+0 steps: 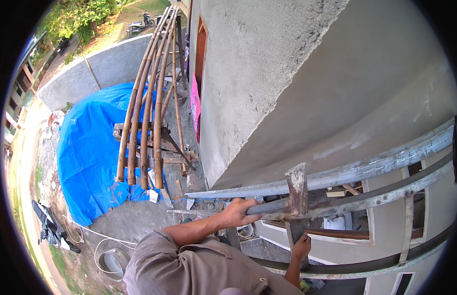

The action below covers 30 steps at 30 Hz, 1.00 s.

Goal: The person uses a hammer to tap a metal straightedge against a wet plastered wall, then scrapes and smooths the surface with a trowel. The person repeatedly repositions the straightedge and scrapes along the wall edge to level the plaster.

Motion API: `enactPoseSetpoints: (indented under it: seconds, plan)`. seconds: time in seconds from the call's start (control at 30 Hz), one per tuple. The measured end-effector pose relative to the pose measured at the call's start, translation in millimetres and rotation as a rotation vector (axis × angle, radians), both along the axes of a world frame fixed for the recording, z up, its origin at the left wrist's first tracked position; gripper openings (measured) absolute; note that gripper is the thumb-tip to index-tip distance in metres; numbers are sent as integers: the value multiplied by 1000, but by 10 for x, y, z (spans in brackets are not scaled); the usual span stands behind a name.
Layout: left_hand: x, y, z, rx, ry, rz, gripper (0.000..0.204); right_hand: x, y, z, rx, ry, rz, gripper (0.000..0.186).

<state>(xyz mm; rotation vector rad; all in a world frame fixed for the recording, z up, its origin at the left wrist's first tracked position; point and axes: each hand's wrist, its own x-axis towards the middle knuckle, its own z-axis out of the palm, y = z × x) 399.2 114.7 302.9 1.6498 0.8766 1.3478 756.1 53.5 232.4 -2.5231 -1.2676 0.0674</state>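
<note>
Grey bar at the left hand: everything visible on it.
The grey bar looks round and metallic, with a dull, fairly smooth surface. It runs roughly crosswise, its right end slightly higher in the picture. The left hand grips it near its left end. Its right end meets a rust-stained, pale-crusted metal piece; whether they are joined, I cannot tell.

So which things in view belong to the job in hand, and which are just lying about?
Apparently in use:
- grey bar, left hand around it
- dark upright, right hand on it
- ladder-like metal frame beside them

Lying about, untouched:
- blue tarp
- bamboo poles
- round grey tub
- motorbike, lower left
</note>
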Motion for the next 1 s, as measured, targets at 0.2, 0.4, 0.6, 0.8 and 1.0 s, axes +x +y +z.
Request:
enactPoseSetpoints:
  seconds: [0.2, 0.4, 0.6, 0.8, 1.0]
  plan:
    - [20, -155, 137, -104, 10, 58, 20, -6, 9, -35, 53, 77, 25, 45]
    - [103, -339, 108, -240, -45, 26, 43, -225, -49, 168, 469, 382, 411, 30]
    - [337, -251, 382, -106, -169, -19, 43, -2003, 737, 1986, 548, 850, 1337, 55]
    - [463, -42, 1001, 35, -459, 38, 40, -2526, 1090, 2751, 433, 1045, 1418, 61]
    - [392, 117, 1498, -139, -703, -20, 49, -2887, 1272, 3251, 393, 1028, 1204, 53]
